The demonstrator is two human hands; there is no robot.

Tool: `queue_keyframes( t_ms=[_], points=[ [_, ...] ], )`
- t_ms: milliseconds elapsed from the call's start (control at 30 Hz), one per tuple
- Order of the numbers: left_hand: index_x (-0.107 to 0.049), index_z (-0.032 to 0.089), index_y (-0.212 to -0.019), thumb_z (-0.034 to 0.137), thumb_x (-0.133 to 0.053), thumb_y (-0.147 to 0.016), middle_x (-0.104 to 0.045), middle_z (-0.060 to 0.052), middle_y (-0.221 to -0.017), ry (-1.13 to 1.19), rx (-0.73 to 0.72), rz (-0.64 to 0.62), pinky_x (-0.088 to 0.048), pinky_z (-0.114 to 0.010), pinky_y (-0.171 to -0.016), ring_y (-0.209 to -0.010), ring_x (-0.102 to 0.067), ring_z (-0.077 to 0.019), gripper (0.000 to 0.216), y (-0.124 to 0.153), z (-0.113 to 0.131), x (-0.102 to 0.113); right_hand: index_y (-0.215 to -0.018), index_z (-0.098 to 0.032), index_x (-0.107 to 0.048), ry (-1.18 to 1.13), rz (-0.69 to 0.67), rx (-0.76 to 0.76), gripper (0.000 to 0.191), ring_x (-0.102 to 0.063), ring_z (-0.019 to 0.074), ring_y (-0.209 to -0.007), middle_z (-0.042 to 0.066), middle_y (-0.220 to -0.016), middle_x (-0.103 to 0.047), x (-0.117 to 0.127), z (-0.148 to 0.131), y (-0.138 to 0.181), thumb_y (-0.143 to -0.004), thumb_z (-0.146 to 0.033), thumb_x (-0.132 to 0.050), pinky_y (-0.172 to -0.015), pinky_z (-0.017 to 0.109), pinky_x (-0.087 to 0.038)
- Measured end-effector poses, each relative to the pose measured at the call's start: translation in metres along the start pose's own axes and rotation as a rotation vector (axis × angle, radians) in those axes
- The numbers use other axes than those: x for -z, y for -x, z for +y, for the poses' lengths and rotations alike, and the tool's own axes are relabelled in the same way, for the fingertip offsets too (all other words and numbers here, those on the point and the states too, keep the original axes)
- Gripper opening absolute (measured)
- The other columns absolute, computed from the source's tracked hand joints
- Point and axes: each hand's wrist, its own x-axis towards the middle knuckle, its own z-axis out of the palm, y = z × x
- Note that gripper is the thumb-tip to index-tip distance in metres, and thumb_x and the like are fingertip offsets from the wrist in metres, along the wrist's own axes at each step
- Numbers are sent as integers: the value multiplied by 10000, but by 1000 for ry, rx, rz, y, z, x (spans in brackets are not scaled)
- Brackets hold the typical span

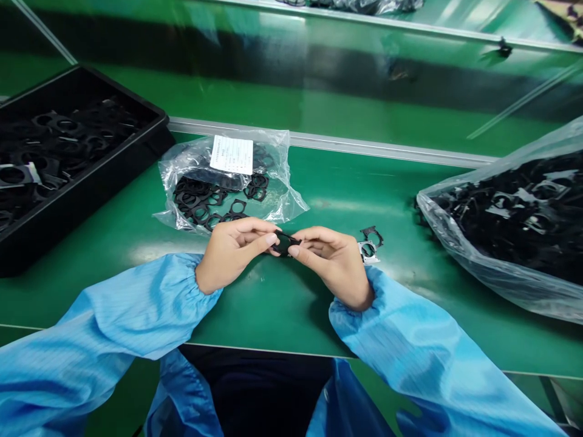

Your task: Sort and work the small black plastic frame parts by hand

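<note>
Between my two hands, just above the green table, is a small black ring-shaped plastic frame (pixel 286 243). My left hand (pixel 237 249) pinches its left side between thumb and fingers. At its right side, my right hand (pixel 332 258) grips it the same way. The fingertips hide parts of its edges. Close beyond my right hand lie a loose black frame piece (pixel 374 234) and a silver-and-black frame piece (pixel 368 252). Behind my left hand rests a clear plastic bag (pixel 282 194) of black ring frames, with a white printed label (pixel 231 154) on top.
A black bin (pixel 132 173) full of similar black parts stands at the left. On the right, a large clear bag (pixel 483 267) bulges with black and silver parts. A metal rail (pixel 346 144) and a green panel (pixel 319 79) run along the table's back.
</note>
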Motion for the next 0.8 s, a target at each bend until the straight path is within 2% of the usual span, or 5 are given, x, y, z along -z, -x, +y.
queue_keyframes(
  t_ms=[267,400,533,800],
  points=[
    [-783,140,-863,398,-871,-776,-800,-61,-748,22,-22,-35,-673,-281,-674,-682,-790,-207,286,2,3,-1,-774,-222,-810,25,30,135,232,-678,150,-716,27,-815,-714,3,-3,-1,-724,-424,-912,-683,292,-586],
    [-777,139,-863,392,-864,-787,-798,-57,-740,25,-30,-20,-676,-278,-676,-680,-790,-202,278,3,4,-2,-783,-201,-786,34,6,78,312,-686,166,-735,32,-806,-720,2,-4,-1,-722,-485,-899,-703,308,-585],
    [-765,132,-863,437,-866,-773,-795,-61,-737,22,-23,24,-683,-305,-675,-666,-786,-208,334,0,3,-2,-727,-175,-741,47,-31,14,375,-640,142,-672,17,-712,-700,3,-5,-1,-730,-524,-879,-691,293,-561],
    [-766,131,-865,422,-872,-768,-795,-57,-738,29,-24,37,-686,-302,-665,-656,-784,-204,326,0,2,-1,-696,-183,-724,40,-71,-3,375,-618,134,-638,6,-663,-682,5,-6,-2,-774,-529,-844,-704,291,-559]
  ],
)
